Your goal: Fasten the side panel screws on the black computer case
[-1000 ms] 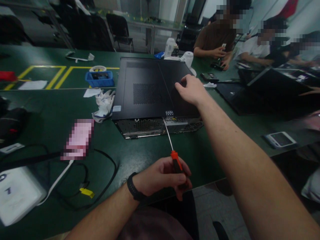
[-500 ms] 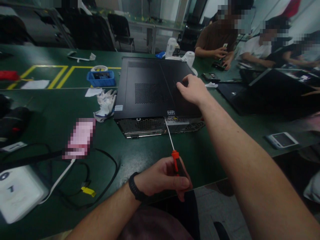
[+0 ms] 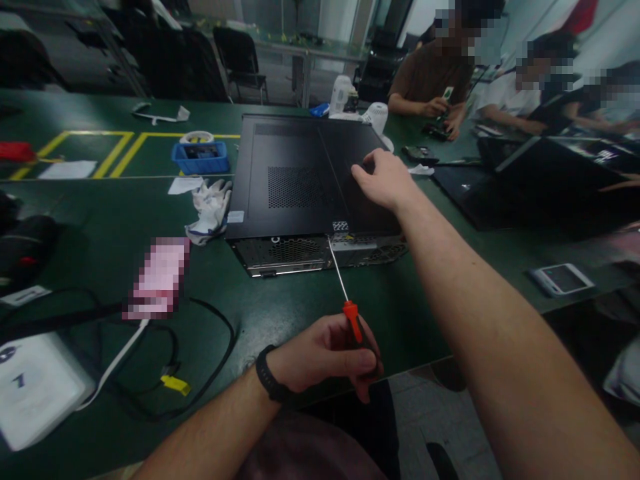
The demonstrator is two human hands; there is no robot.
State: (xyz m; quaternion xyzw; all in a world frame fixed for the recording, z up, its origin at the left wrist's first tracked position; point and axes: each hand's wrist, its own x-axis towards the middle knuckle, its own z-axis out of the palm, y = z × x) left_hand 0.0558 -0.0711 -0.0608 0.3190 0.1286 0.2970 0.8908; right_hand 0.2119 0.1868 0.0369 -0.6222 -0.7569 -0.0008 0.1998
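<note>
A black computer case (image 3: 295, 150) lies flat on the green table, its rear panel with vents facing me. My left hand (image 3: 343, 357), with a black band at the wrist, is closed around the handle of a red and black screwdriver (image 3: 351, 313). The screwdriver's thin shaft points up to the top edge of the rear panel, near a small patterned label (image 3: 341, 227). My right hand (image 3: 383, 177) rests on the right part of the case's top, fingers bent and thumb apart, holding nothing.
Left of the case are gloves (image 3: 210, 208), a blue basket (image 3: 201, 157), a pink phone-like object (image 3: 161, 273), cables and a white box (image 3: 43, 387). A phone (image 3: 563, 279) and black laptop (image 3: 560, 177) lie right. People sit at the back right.
The view has shifted very slightly. My left hand has turned a little around the screwdriver's handle; its tip stays at the same spot. My right hand keeps its place on the case.
</note>
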